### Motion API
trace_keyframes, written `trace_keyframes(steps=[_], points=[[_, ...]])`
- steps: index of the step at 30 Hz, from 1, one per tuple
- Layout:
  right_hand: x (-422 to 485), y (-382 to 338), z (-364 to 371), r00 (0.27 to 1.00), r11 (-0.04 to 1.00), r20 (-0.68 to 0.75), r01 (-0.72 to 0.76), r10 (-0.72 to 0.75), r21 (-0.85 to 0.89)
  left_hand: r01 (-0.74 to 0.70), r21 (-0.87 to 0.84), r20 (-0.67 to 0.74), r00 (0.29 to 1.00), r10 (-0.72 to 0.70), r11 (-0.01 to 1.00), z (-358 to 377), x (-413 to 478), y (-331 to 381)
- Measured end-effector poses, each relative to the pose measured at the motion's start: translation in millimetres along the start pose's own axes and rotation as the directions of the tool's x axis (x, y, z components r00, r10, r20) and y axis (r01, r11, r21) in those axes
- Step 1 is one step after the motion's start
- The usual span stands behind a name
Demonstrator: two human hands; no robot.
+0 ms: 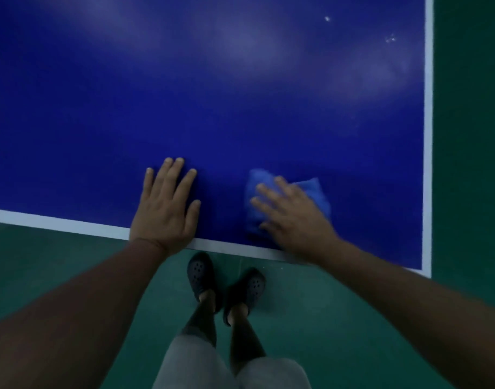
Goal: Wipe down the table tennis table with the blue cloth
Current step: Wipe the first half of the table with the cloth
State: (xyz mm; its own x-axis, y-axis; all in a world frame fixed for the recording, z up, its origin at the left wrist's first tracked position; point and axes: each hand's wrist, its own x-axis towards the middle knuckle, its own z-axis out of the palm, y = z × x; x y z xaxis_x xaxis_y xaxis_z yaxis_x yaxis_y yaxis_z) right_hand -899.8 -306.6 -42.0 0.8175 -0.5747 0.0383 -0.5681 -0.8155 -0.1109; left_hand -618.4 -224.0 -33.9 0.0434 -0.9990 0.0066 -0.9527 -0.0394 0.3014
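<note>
Rested left hand [165, 211] flat, released, on surface [212, 94] near 6 o'clock edge. Pressed cloth [315, 193] down under right hand [294, 223], spread flat, no clench, at 3 o'clock of left hand, touching surface.

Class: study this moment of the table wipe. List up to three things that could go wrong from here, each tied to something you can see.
1. The cloth lies bunched under the flat right hand, not gripped, close to the near edge of the table; a stroke toward the person could slide it off.
2. White specks by the far right line may be missed; they look hard to reach.
3. The left hand presses bare on the surface and may leave prints.
</note>
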Motion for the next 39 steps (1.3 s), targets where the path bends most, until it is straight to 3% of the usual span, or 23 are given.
trace_keyframes(steps=[2, 3, 4, 5, 6, 8, 10, 12, 13, 15, 17, 19, 21, 23, 24, 26, 29, 31, 33, 35, 36, 37, 39], points=[[22, 32, -10, 0.929, 0.929, -0.018, -0.37, 0.37, 0.008, 0.008, -0.018, -0.009, 1.0, -0.008, 1.0, 0, 0, -1], [46, 33, -12, 0.821, 0.822, -0.044, -0.568, 0.569, 0.039, 0.017, -0.025, -0.004, 1.0, -0.017, 1.0, 0, 1, -2], [73, 21, -12, 0.724, 0.726, -0.049, -0.687, 0.688, 0.04, 0.025, -0.029, 0.003, 1.0, -0.025, 0.999, 0, 2, -3], [96, 2, -8, 0.714, 0.716, -0.057, -0.697, 0.698, 0.04, 0.029, -0.031, 0.007, 1.0, -0.029, 0.999, 0, 3, -3], [112, -19, -4, 0.794, 0.797, -0.066, -0.603, 0.604, 0.036, 0.03, -0.033, 0.001, 1.0, -0.03, 0.999, 1, 2, -3], [117, -60, 2, 0.981, 0.981, 0.018, -0.192, 0.192, 0.025, 0.032, -0.045, -0.022, 0.999, -0.033, 0.998, 2, 1, -5], [96, -63, 0, 0.981, 0.989, 0.132, 0.139, -0.144, 0.04, 0.04, -0.052, -0.018, 0.999, -0.041, 0.998, 4, 0, -4], [88, -32, -1, 0.956, 0.964, 0.121, 0.264, -0.267, 0.042, 0.045, -0.035, -0.004, 0.999, -0.046, 0.998, 4, 0, -5], [94, -15, 0, 0.967, 0.972, 0.098, 0.235, -0.236, 0.016, 0.051, -0.034, 0.005, 0.999, -0.051, 0.998, 3, 0, -6], [124, 12, 0, 0.999, 0.999, 0.028, -0.035, 0.035, -0.01, 0.067, -0.054, -0.003, 0.998, -0.067, 0.996, 2, 1, -6], [172, 4, -8, 0.913, 0.911, 0.006, -0.407, 0.408, 0.06, 0.077, -0.129, -0.044, 0.996, -0.083, 0.989, -2, 0, -5], [223, -32, -8, 0.833, 0.831, -0.016, -0.55, 0.553, 0.087, 0.108, -0.201, -0.1, 0.987, -0.13, 0.974, -8, -7, -14], [261, -84, 3, 0.909, 0.908, -0.023, -0.415, 0.417, 0.063, 0.2, -0.164, -0.145, 0.964, -0.224, 0.966, -13, -18, -43], [261, -142, 15, 0.995, 0.995, -0.037, -0.086, 0.088, 0.048, 0.326, -0.094, -0.172, 0.925, -0.338, 0.941, -19, -40, -86], [242, -167, 17, 0.995, 0.995, 0.002, 0.099, -0.1, 0.028, 0.377, -0.082, -0.182, 0.904, -0.386, 0.922, -25, -48, -108], [185, -184, 10, 0.94, 0.948, 0.129, 0.306, -0.315, 0.086, 0.441, -0.07, -0.185, 0.876, -0.446, 0.895, -37, -55, -140], [122, -125, 7, 0.892, 0.906, 0.164, 0.404, -0.42, 0.124, 0.428, -0.069, -0.18, 0.883, -0.433, 0.901, -47, -43, -149], [124, -66, 7, 0.949, 0.961, 0.152, 0.274, -0.277, 0.041, 0.334, -0.045, -0.154, 0.929, -0.336, 0.942, -45, -35, -142], [164, -32, -4, 0.993, 0.996, 0.093, -0.077, 0.073, 0.035, 0.254, -0.011, -0.128, 0.959, -0.254, 0.967, -42, -34, -140], [222, -43, -10, 0.873, 0.871, 0.068, -0.487, 0.482, 0.071, 0.225, 0.014, -0.119, 0.968, -0.221, 0.974, -41, -35, -142], [244, -62, -7, 0.823, 0.821, 0.058, -0.567, 0.564, 0.063, 0.218, 0.026, -0.116, 0.97, -0.214, 0.976, -41, -36, -142], [259, -87, -2, 0.828, 0.827, 0.046, -0.561, 0.559, 0.04, 0.214, 0.036, -0.117, 0.971, -0.208, 0.976, -42, -36, -142], [257, -145, 12, 0.93, 0.93, 0.022, -0.368, 0.367, 0.018, 0.196, 0.055, -0.12, 0.975, -0.188, 0.979, -43, -34, -141]])
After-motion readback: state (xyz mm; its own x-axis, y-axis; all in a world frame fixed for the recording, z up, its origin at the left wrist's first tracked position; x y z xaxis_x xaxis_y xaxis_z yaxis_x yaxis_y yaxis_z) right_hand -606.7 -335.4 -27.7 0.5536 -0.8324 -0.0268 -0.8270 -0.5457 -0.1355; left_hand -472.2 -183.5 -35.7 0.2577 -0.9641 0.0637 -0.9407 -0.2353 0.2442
